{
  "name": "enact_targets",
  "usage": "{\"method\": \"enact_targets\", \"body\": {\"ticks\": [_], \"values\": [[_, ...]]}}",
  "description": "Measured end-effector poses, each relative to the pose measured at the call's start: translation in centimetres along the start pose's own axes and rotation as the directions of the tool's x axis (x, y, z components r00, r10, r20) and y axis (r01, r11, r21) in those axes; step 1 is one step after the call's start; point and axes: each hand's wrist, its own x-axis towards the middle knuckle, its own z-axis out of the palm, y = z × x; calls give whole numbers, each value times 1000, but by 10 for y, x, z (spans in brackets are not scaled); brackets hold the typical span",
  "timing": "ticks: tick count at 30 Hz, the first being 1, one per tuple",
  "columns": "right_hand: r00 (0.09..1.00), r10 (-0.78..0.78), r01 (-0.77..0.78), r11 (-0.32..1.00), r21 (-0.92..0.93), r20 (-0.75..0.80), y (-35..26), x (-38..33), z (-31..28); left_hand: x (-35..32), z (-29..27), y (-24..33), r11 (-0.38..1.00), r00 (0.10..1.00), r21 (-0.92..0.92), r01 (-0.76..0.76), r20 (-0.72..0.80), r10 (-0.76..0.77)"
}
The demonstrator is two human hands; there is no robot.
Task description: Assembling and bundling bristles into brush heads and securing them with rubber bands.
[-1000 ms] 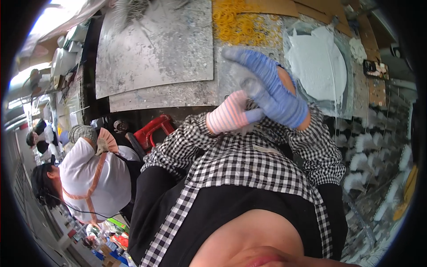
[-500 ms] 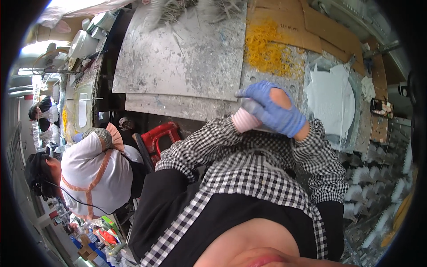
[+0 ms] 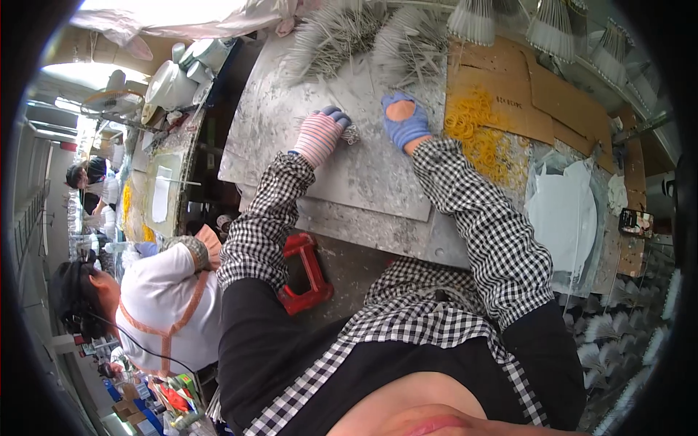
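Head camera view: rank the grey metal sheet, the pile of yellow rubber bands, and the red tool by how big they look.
1. Grey metal sheet, by far the largest.
2. Pile of yellow rubber bands.
3. Red tool, close to the pile in apparent size and nearer the camera, so that ranking is unsure.

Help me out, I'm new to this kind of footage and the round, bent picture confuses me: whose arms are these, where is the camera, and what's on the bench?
The camera sits on a person's head and looks down, so its wide lens bends straight edges. The two checked sleeves rising from below are that person's own arms. The left hand, in a pink striped glove, rests on the grey bench touching a small bundle of thin wires; whether it holds it is unclear. The right hand, in a blue glove, lies flat and holds nothing. Beyond lie wire heaps; to the right, yellow rubber bands on cardboard. The person in white at lower left is a co-worker.
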Motion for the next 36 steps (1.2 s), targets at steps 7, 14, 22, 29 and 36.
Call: {"method": "enact_targets", "body": {"ticks": [7, 14, 22, 29, 36], "values": [[999, 21, -26, 975, 220, 25, -4, -25, -1, -13, -5, -17, 993, 994, 55, -101, 34, 99], [997, 82, -78, 952, 296, -4, -2, -34, -9, 28, 7, -46, 978, 981, 154, 141, 113, -160], [989, 113, -37, 826, 563, -100, -6, -34, -20, 11, -11, -17, 727, 724, -687, 6, -498, -477], [991, 90, -130, 555, 822, 96, -68, 21, -30, 24, 4, -10, -57, 740, -998, -5, 35, -671], [977, -163, 198, 929, 313, -137, -70, 112, -52, 26, -10, -72, 938, 965, 245, 246, 33, -262]]}}
